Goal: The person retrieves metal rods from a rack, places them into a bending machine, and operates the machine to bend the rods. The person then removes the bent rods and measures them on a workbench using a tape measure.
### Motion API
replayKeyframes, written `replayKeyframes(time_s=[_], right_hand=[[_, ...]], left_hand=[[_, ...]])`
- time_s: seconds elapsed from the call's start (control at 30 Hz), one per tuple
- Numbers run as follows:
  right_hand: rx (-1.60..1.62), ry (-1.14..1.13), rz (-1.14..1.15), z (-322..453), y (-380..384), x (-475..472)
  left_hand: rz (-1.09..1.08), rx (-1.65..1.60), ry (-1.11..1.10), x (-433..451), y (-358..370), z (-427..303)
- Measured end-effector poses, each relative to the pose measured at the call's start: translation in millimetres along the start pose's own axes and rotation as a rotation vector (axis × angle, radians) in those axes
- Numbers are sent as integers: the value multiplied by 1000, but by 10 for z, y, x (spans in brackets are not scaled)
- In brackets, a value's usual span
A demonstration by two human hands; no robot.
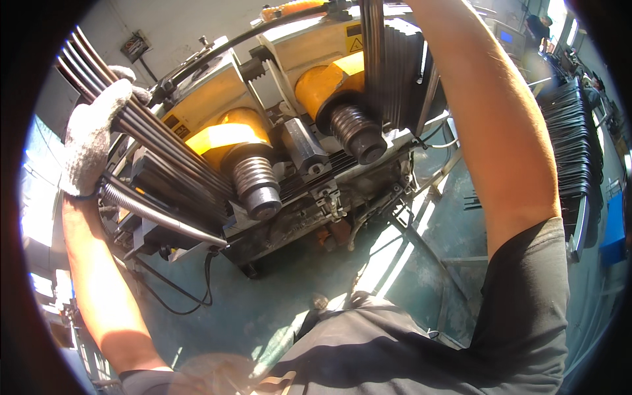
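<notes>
My left hand (94,133), in a pale knitted glove, is closed around a bundle of metal rods (153,126) at the left. These rods slope down towards a yellow-and-black machine (207,96), their lower ends beside its left grooved steel roller (256,185). A second grooved roller (355,131) sticks out to the right, with a dark hexagonal block (303,148) between the two. My right hand is out of view, as the bare arm reaches past the top edge. Near that arm, another bundle of rods (373,49) stands in front of the right yellow housing (316,89).
Below my left hand runs a ribbed metal hose (158,212), and black cables (207,286) hang to the floor. At the right, many dark bent rods hang on a rack (568,143) near a blue bin (613,229). Another person (535,32) is in the background.
</notes>
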State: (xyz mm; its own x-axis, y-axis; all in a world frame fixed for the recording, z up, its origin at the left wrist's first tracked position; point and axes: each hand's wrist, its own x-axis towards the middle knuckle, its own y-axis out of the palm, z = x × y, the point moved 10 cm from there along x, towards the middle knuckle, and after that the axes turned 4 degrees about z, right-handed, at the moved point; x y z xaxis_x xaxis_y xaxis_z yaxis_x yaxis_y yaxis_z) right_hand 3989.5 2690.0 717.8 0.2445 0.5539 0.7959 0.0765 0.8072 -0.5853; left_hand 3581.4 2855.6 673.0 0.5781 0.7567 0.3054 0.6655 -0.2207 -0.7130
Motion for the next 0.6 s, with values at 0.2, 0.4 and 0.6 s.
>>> replayKeyframes(time_s=[0.2, 0.4, 0.6], right_hand=[[-38, 1, 11, -13, 27, -130], [68, -25, -4, 320, -155, -816], [441, -27, -58, 1482, -265, -2170]], left_hand=[[-229, -210, 11, -797, -10, -505], [-366, 1016, 772, -2221, 69, -1149], [-426, -587, -12, -3733, -122, 309]])
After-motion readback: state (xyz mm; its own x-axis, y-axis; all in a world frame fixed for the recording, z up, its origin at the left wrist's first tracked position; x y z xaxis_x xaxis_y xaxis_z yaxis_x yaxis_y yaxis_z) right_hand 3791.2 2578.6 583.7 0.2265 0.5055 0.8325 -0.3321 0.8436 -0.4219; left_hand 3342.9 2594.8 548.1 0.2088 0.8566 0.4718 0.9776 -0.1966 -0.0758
